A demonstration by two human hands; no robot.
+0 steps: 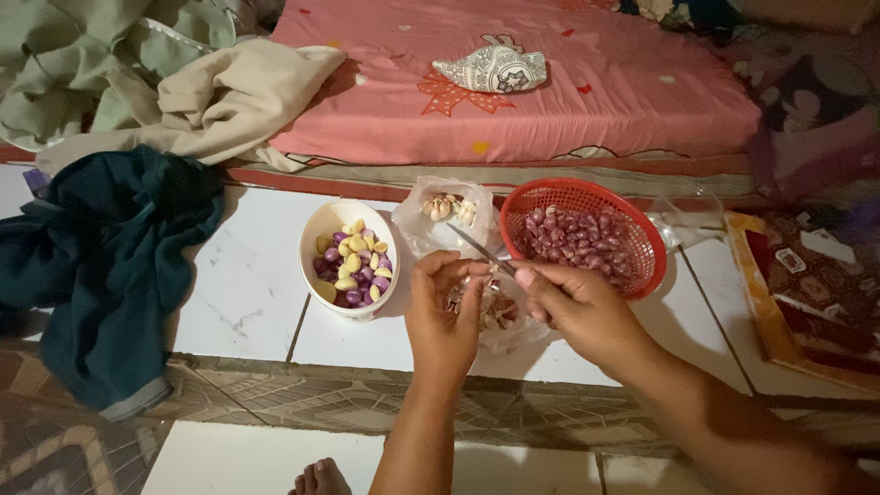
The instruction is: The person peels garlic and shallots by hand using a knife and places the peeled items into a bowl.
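Observation:
My right hand (577, 307) grips a small knife (481, 249), its blade pointing up and left. Fingers of my left hand (445, 312) pinch a small clove or shallot (479, 269) right at the blade. Under both hands lies a clear plastic bag of peelings (500, 316). A white bowl (323, 229) of peeled purple shallots and yellow garlic cloves sits to the left. To the right, a red mesh basket (642, 229) holds unpeeled shallots. Behind the hands, a plastic bag with garlic bulbs (447, 209) rests on the tiles.
A pink mattress (568, 101) with a patterned pouch (495, 69) runs along the far side. Dark teal cloth (101, 266) and beige cloth (220, 101) lie at the left. A patterned mat (807, 284) is at the right. My toes (319, 478) show at the bottom.

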